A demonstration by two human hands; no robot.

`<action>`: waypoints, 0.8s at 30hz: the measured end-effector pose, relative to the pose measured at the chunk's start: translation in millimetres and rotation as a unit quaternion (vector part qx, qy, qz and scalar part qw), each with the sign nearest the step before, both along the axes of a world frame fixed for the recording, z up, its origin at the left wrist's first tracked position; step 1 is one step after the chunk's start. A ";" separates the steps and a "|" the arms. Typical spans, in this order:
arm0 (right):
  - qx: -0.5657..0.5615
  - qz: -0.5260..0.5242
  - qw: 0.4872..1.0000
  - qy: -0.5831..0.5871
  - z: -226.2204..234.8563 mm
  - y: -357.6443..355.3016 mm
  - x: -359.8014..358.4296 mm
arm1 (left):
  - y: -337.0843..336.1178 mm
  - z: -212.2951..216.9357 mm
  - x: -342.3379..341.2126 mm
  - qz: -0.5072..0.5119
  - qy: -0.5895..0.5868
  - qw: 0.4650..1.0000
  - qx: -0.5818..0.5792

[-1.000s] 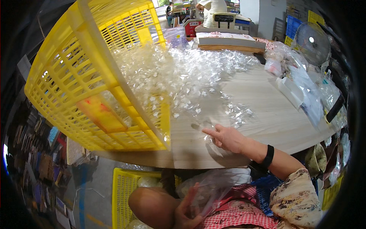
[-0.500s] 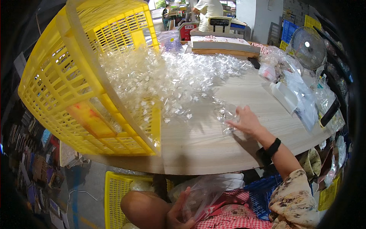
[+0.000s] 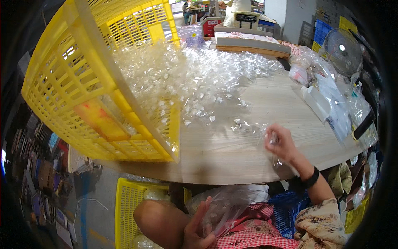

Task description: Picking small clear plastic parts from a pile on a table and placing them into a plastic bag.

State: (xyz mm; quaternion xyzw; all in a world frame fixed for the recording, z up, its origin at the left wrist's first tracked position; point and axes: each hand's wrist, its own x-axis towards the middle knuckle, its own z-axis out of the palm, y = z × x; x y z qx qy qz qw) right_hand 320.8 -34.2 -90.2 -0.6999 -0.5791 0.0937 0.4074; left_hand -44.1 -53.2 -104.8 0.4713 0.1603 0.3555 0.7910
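Observation:
My right hand (image 3: 282,143) rests on the wooden table (image 3: 232,153) near its front edge, fingers closed on a few small clear plastic packets (image 3: 270,137). A big heap of the same clear packets (image 3: 195,79) spills across the table from a yellow slatted crate (image 3: 78,83) tipped on its side at the left. Down at my lap, my left hand (image 3: 198,227) holds a crumpled clear plastic bag (image 3: 230,202) by its edge. A black band sits on my right wrist.
A second yellow basket (image 3: 124,207) stands on the floor under the table, beside a blue crate (image 3: 287,212). White packages and bags (image 3: 321,101) lie along the table's right side, near a fan (image 3: 342,48). A flat board (image 3: 248,43) lies at the back, with a person behind it.
My right hand has slid to the right along the table's front edge and closed on packets. The left hand stays at my lap with the bag.

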 end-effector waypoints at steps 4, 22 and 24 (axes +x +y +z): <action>0.016 0.314 0.948 -0.043 -5.6 -19.3 -86.4 | 6.3 -11.7 -4.8 0.014 0.110 0.980 0.163; -0.366 0.542 0.736 -0.173 30.8 19.1 -171.5 | 0.5 -15.7 -15.8 0.037 0.087 0.990 0.108; -0.244 0.610 0.752 -0.063 40.5 43.7 -138.3 | -2.1 -16.8 -15.6 0.030 0.073 0.993 0.083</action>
